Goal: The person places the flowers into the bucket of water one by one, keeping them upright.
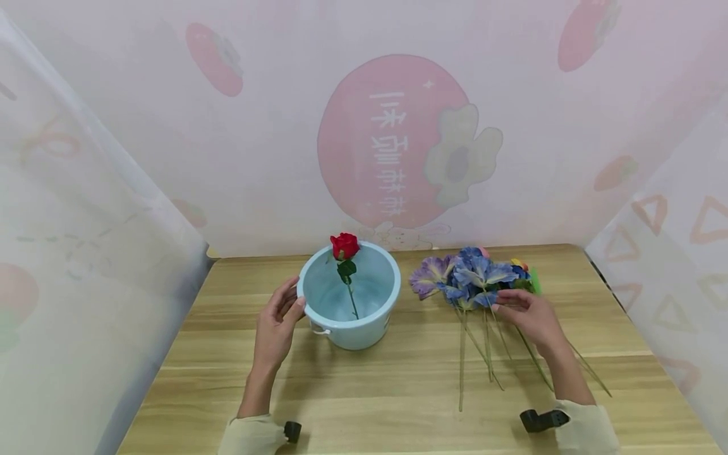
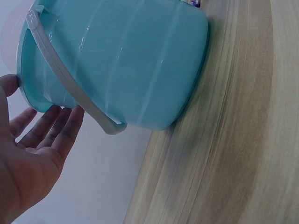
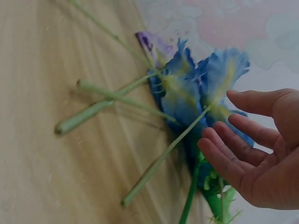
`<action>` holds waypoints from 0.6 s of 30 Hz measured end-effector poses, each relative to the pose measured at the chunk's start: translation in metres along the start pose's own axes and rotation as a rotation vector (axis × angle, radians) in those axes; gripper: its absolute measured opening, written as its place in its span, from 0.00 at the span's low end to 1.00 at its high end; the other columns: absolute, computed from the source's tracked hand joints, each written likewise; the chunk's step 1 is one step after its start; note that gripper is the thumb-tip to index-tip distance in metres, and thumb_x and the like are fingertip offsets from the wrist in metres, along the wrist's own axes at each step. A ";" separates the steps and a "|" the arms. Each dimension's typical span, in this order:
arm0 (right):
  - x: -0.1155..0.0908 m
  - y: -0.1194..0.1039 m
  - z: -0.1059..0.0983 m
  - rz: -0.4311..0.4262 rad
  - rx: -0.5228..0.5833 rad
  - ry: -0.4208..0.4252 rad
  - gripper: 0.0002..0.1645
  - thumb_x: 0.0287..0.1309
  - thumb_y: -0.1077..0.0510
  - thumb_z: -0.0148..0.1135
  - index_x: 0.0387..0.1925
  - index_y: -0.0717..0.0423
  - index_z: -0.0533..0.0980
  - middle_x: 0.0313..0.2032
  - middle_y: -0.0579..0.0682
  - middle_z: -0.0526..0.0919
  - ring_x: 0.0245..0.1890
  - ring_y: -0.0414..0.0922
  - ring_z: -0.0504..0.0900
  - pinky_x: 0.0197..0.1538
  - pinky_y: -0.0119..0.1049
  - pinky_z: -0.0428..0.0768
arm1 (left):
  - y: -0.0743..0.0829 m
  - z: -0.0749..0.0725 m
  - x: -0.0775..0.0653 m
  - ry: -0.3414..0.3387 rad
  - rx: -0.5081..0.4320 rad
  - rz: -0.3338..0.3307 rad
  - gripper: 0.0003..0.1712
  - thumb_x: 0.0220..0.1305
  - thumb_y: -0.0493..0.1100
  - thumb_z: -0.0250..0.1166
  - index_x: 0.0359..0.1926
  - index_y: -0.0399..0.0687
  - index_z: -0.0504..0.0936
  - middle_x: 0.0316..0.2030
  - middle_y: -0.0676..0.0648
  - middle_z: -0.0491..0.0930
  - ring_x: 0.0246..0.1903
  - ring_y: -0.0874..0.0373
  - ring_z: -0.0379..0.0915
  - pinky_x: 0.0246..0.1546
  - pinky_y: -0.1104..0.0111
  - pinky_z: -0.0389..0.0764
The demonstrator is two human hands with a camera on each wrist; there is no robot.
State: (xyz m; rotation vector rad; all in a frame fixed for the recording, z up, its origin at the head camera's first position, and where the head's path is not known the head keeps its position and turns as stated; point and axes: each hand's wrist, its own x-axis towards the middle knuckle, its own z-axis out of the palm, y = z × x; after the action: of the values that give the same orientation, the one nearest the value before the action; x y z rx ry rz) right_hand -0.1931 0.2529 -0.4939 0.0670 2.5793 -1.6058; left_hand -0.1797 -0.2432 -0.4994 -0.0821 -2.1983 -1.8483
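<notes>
The place looks like a small screened-off booth: a wood-grain tabletop [image 1: 370,395] meets a pale back panel [image 1: 273,164], with a left panel [image 1: 85,221] and a right panel [image 1: 677,265] closing in its sides. Printed strawberries [image 1: 215,60], a pink disc [image 1: 349,151] with white characters and a cartoon flower [image 1: 472,165] decorate the back; whether it stands in a home or a studio cannot be told.

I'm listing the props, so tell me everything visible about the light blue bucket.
The light blue, round, plastic-looking bucket stands upright on the wood-grain table. It is open-topped and narrows toward its base, with a rim, faint bands and a pale, curved handle hanging down. A red, green-stemmed rose leans inside. The left hand touches the rim.
</notes>
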 end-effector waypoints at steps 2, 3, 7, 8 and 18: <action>0.001 0.004 0.001 0.018 0.004 -0.019 0.34 0.74 0.54 0.69 0.72 0.68 0.72 0.66 0.69 0.81 0.58 0.43 0.87 0.51 0.23 0.86 | 0.000 0.000 0.000 0.001 0.000 -0.004 0.29 0.79 0.44 0.66 0.76 0.50 0.74 0.67 0.37 0.80 0.60 0.63 0.82 0.52 0.75 0.89; 0.002 0.006 0.001 0.025 0.007 -0.029 0.34 0.74 0.54 0.68 0.72 0.69 0.71 0.67 0.69 0.80 0.61 0.49 0.86 0.51 0.23 0.86 | 0.000 0.000 0.000 0.001 0.000 -0.006 0.29 0.79 0.44 0.66 0.76 0.50 0.74 0.67 0.37 0.80 0.60 0.63 0.82 0.52 0.75 0.89; 0.006 0.015 0.001 0.046 0.016 -0.072 0.36 0.75 0.54 0.67 0.74 0.70 0.69 0.69 0.71 0.77 0.69 0.63 0.79 0.52 0.27 0.87 | 0.000 0.000 -0.001 0.001 -0.002 -0.007 0.29 0.79 0.44 0.66 0.76 0.51 0.74 0.67 0.38 0.80 0.60 0.63 0.82 0.52 0.76 0.89; 0.007 0.017 0.001 0.045 0.012 -0.079 0.35 0.75 0.55 0.67 0.74 0.70 0.69 0.69 0.71 0.77 0.68 0.64 0.79 0.52 0.28 0.88 | 0.000 0.000 -0.001 0.001 -0.002 -0.006 0.29 0.79 0.44 0.66 0.76 0.51 0.74 0.67 0.38 0.80 0.60 0.63 0.82 0.52 0.76 0.89; 0.013 0.024 0.004 0.040 -0.033 -0.107 0.31 0.75 0.60 0.65 0.72 0.71 0.72 0.64 0.71 0.81 0.59 0.60 0.86 0.46 0.35 0.91 | 0.000 0.000 -0.001 0.002 -0.004 0.008 0.29 0.79 0.44 0.66 0.76 0.49 0.74 0.67 0.37 0.80 0.59 0.63 0.82 0.52 0.75 0.89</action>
State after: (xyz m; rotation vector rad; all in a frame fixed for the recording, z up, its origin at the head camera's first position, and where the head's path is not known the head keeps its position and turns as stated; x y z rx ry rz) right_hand -0.2037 0.2592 -0.5185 0.0281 2.5064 -1.5102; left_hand -0.1792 -0.2428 -0.4999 -0.0898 -2.1901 -1.8476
